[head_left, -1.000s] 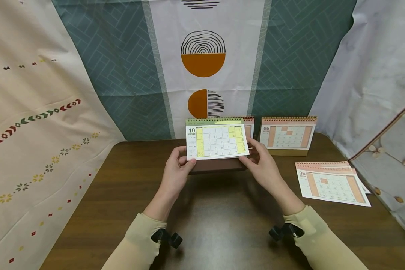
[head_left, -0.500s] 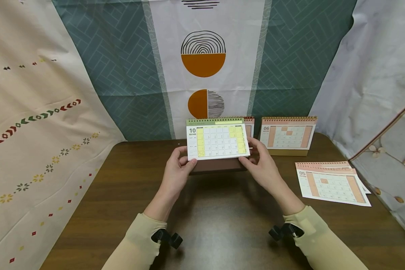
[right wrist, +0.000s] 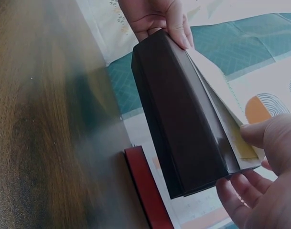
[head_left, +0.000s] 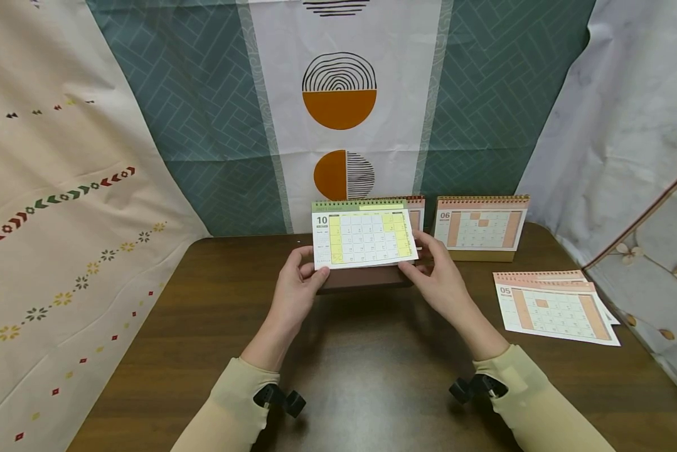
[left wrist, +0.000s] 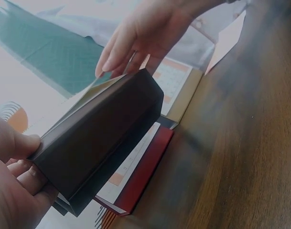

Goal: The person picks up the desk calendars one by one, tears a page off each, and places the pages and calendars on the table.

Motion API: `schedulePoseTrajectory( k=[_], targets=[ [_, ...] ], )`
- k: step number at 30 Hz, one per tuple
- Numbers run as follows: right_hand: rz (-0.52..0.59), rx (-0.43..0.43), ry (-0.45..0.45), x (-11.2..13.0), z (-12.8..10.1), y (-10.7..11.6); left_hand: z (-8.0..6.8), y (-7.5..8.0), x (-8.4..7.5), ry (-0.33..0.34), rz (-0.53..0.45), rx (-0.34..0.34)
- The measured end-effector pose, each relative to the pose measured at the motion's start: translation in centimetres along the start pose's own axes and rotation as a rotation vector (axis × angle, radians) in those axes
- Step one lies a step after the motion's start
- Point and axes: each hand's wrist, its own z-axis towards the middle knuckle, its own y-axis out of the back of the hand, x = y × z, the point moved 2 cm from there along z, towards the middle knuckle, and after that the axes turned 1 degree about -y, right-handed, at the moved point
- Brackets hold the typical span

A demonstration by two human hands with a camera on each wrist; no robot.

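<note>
A desk calendar (head_left: pixel 363 238) with a green top band, yellow columns and a page marked 10 is held up just above the table (head_left: pixel 372 376). My left hand (head_left: pixel 295 289) grips its lower left corner, thumb on the front. My right hand (head_left: pixel 437 279) grips its right end. In the left wrist view the calendar's dark brown base (left wrist: pixel 100 143) slants between my left hand (left wrist: pixel 11 191) and my right hand (left wrist: pixel 150 28). The right wrist view shows the same base (right wrist: pixel 178 119), with my right hand's (right wrist: pixel 264 176) thumb on the pages and its fingers under the base.
Right behind the held calendar stands another calendar with a red base (left wrist: pixel 140 171). A peach calendar marked 06 (head_left: pixel 481 227) stands at the back right. Loose peach pages marked 05 (head_left: pixel 555 307) lie at the right edge. Patterned cloths hang on three sides.
The held calendar has shifted very slightly down and to the right. Both hands keep the same hold.
</note>
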Motion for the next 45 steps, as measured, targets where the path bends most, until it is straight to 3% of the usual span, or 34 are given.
schedulePoseTrajectory(
  k=[9, 18, 24, 29, 36, 45],
  targets=[
    [-0.087, 0.006, 0.017, 0.1, -0.2, -0.1, -0.1, -0.2, 0.1, -0.010, 0.006, -0.001],
    [-0.145, 0.026, -0.021, -0.1, 0.1, 0.1, -0.1, -0.4, 0.3, -0.012, -0.001, -0.027],
    [-0.113, -0.020, -0.045, 0.0, 0.1, 0.4, -0.2, -0.9, 0.2, -0.017, 0.023, 0.046],
    [-0.013, -0.029, -0.093, 0.0, 0.0, 0.5, -0.2, -1.1, 0.2, -0.011, 0.010, 0.052],
    [0.003, -0.093, -0.073, 0.0, -0.1, 0.6, -0.3, -1.5, 0.2, 0.025, 0.010, 0.213],
    [-0.115, -0.032, -0.023, 0.1, -0.2, -0.4, -0.4, -1.1, -0.3, 0.034, -0.020, 0.020]
  ],
)
